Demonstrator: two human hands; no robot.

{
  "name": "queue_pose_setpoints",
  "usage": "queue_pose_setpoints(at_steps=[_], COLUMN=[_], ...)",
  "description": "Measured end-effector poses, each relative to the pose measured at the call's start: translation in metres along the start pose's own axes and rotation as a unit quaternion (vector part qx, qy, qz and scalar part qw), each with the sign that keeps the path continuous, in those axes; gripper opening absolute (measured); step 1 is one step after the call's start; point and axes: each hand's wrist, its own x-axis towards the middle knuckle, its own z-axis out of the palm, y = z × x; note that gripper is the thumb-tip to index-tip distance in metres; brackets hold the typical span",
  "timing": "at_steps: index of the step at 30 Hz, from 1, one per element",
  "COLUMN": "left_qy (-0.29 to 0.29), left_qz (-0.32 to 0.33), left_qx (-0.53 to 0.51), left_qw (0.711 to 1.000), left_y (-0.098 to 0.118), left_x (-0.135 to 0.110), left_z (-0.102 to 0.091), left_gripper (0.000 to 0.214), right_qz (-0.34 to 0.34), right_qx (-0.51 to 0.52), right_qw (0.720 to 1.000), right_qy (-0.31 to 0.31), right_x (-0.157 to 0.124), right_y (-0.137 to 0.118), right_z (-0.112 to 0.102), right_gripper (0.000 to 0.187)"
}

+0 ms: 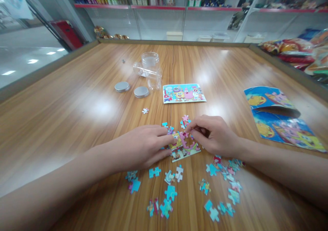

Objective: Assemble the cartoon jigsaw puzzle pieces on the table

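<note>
My left hand (146, 145) lies with its fingers stretched out over the left part of a partly joined jigsaw puzzle (190, 151), touching it. The joined part shows a yellow cartoon figure and pink areas, with a gap near its middle. At the upper edge of that gap, the thumb and forefinger of my right hand (217, 134) are pinched on a small pink puzzle piece (185, 134). Several loose pieces lie close by, such as a light blue piece (171, 192) below the puzzle and a pink piece (186, 118) above it. My fingers hide part of the joined section.
Beyond the puzzle lies a picture card (183, 94). Clear plastic jars (151, 70), one standing and one on its side, are behind two silver lids (141, 91). A folded blue printed sheet (289, 121) rests at the right. Snack bags (292, 50) sit past the table's right edge.
</note>
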Motion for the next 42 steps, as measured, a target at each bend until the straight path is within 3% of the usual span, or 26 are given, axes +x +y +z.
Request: queue_pose_setpoints(at_steps=[8,20,23,26,29,33,36,38,40,42], left_qy=[-0.015,0.006,0.014,0.021,0.023,0.014,0.013,0.028,0.057,0.064], left_qz=[-0.010,-0.004,0.001,0.002,0.005,0.015,0.025,0.027,0.035,0.056], left_qx=[-0.007,-0.003,0.000,-0.002,-0.002,0.012,0.044,0.075,0.091,0.079], left_qw=[1.000,1.000,1.000,1.000,1.000,1.000,0.999,0.996,0.994,0.993], left_y=[-0.002,-0.001,-0.001,-0.001,-0.003,-0.004,-0.001,0.003,0.006,0.007], left_x=[-0.002,-0.001,-0.001,-0.001,-0.002,-0.001,0.000,0.002,0.003,0.004], left_z=[0.001,0.000,0.000,0.001,0.002,0.002,-0.001,-0.004,-0.006,-0.006], left_gripper=[0.024,0.024,0.024,0.025,0.027,0.031,0.032,0.032,0.030,0.031], right_qz=[-0.005,0.004,0.011,0.059,0.141,0.232,0.274,0.289,0.282,0.234], right_qx=[-0.065,-0.068,-0.048,0.012,0.095,0.236,0.337,0.363,0.333,0.247], right_qw=[0.998,0.997,0.999,0.998,0.980,0.929,0.886,0.872,0.887,0.932], right_qy=[-0.008,-0.023,-0.011,0.034,0.098,0.165,0.162,0.159,0.151,0.127], right_x=[0.001,0.002,0.001,0.000,0.002,0.011,0.018,0.020,0.019,0.016], right_y=[0.005,0.002,0.001,0.002,0.005,0.017,0.028,0.033,0.034,0.031], right_z=[0.003,0.001,0.001,0.001,-0.002,-0.009,-0.016,-0.019,-0.019,-0.015], right_gripper=[0.018,0.015,0.014,0.013,0.010,0.006,0.004,0.004,0.004,0.002])
